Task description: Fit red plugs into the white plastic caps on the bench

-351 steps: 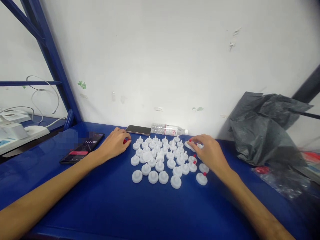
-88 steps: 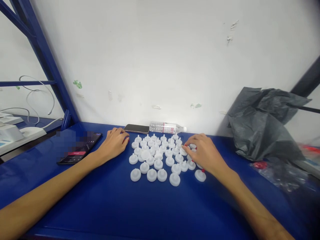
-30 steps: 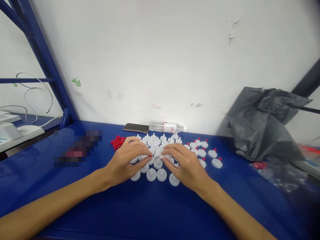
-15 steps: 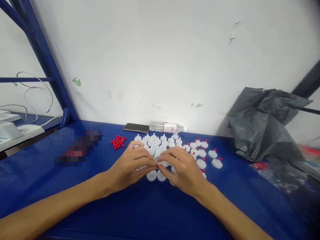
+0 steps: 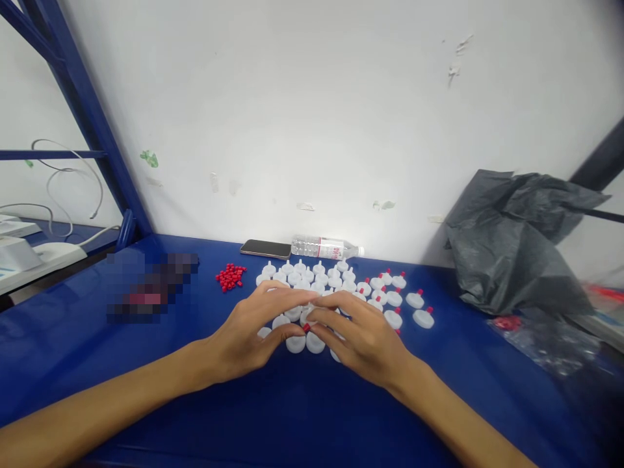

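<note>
At the middle of the table, my right hand (image 5: 363, 335) is closed on a white spout cap (image 5: 307, 316), mostly hidden by the fingers. A small red tip (image 5: 306, 328) shows at the end of its spout. My left hand (image 5: 251, 328) is around the same spot with thumb and forefinger apart, the thumb right beside the red tip. White spout caps with bare spouts (image 5: 295, 344) stand in a cluster under and behind both hands. To the right are several spout caps with red tips (image 5: 423, 318). A pile of loose red tips (image 5: 231, 277) lies left of the cluster.
Behind the cluster lie a dark phone (image 5: 266, 249) and a clear plastic bottle (image 5: 324, 247) against the wall. A pixelated dark object (image 5: 151, 292) is at left. On the right sit a grey plastic bag (image 5: 517, 240) and a clear bag (image 5: 546, 341). Blue frame posts (image 5: 92, 123) rise at left.
My hands have come together from the red pile and the right-hand group to the middle. Several red-tipped caps now show at right. In the last half second my left thumb and forefinger have parted.
</note>
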Demonstrator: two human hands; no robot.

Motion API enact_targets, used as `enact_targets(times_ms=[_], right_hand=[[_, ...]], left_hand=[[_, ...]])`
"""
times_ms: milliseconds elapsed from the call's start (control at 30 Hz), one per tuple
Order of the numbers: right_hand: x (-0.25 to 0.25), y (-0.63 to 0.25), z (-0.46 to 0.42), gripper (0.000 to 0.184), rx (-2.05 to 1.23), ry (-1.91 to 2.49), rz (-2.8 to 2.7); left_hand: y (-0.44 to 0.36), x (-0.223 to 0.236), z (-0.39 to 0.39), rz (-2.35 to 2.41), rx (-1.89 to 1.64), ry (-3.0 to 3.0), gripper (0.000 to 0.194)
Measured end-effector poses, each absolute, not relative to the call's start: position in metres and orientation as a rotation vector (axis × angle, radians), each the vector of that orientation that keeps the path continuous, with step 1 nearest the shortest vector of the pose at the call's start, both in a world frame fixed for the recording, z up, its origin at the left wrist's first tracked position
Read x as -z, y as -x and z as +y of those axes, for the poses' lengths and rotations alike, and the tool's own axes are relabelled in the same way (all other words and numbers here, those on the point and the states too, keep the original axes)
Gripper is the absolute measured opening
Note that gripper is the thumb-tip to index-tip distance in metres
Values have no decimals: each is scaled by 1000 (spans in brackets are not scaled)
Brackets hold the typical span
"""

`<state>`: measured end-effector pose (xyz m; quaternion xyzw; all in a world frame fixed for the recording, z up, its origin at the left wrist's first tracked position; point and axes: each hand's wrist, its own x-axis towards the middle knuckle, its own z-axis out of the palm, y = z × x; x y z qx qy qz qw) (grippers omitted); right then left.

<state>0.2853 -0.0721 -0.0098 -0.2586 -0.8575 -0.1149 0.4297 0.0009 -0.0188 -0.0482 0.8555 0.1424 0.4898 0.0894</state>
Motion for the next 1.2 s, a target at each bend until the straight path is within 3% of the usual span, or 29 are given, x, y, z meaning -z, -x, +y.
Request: enact_targets(times_ms=[200, 533, 767, 867, 1067, 1200], right_hand=[[11, -282, -76, 31, 318, 663, -2151], [13, -279, -79, 36, 454, 631, -2214], [21, -280, -79, 43, 397, 642, -2216], [19, -280, -81, 43, 379, 654, -2202], [9, -270, -82, 30, 309, 524, -2114], [9, -264, -83, 27, 340, 507, -2106]], left_hand=[[-5, 52, -16, 305, -1427, -2496, 72], [-6, 42, -20, 350, -1354, -2290, 38], [-4, 49, -16, 359, -1344, -2360, 33], [-2, 43, -18, 312, -1307, -2392, 44], [3, 25, -31, 343, -1176, -2458, 86], [-1, 10, -42, 277, -1040, -2327, 89]])
